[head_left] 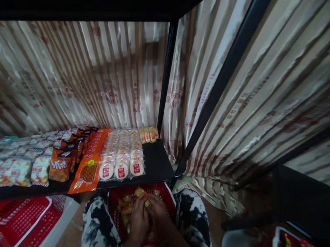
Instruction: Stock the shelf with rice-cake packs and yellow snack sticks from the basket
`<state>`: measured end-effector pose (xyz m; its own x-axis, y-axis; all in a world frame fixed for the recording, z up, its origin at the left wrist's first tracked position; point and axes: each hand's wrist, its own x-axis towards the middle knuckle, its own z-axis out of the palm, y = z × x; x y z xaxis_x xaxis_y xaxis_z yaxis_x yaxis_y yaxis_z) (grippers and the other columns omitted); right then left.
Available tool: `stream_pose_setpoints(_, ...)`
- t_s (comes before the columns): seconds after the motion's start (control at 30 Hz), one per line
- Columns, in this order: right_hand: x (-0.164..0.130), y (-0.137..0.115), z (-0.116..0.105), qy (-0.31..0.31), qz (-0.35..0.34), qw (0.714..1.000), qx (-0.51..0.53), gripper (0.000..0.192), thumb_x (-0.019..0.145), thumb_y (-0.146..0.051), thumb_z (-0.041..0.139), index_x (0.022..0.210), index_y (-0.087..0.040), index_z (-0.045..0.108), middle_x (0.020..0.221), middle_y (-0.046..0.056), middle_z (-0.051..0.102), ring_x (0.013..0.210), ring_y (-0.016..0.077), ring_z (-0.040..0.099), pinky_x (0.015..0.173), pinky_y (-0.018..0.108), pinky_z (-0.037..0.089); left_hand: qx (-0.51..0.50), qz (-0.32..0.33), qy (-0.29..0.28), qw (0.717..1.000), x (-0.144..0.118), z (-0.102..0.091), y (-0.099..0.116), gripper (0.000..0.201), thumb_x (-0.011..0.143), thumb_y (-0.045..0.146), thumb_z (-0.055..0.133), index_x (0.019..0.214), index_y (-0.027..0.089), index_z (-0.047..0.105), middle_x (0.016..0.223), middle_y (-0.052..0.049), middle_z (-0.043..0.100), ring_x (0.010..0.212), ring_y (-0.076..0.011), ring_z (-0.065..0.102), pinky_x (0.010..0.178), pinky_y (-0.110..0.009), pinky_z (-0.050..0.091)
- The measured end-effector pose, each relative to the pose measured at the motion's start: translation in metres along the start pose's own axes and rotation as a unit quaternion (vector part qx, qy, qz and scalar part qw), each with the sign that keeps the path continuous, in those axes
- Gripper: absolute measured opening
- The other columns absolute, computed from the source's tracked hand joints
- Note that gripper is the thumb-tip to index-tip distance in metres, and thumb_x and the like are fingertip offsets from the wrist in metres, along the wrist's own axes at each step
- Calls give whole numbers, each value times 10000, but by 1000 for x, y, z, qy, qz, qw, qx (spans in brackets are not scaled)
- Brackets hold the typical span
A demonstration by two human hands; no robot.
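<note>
Both hands (149, 216) in red basket (167, 193), clutching yellow snack packs (127, 209); black shelf (156, 164) above.

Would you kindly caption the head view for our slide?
Both hands, left hand and right hand, gather small yellow packets in a red basket below a stocked shelf.

My one head camera looks forward and down from close range, facing a low shelf (157, 166), with my lap and basket (167, 193) at the bottom edge.
</note>
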<state>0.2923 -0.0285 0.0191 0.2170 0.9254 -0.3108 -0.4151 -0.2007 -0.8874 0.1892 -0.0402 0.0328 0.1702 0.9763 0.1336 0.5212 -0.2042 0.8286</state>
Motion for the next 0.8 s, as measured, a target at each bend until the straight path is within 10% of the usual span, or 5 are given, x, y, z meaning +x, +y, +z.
stream_pose_setpoints(0.8,3,-43,4,70,-63,992,82,392,613,-353,724,955,-191,622,961,64,703,877,196,658,796,324,514,-23,32,90,995,39,-2,57,375,834,122,407,1193,149,512,1314,-137,381,1190,-225,495,1032,-403,434)
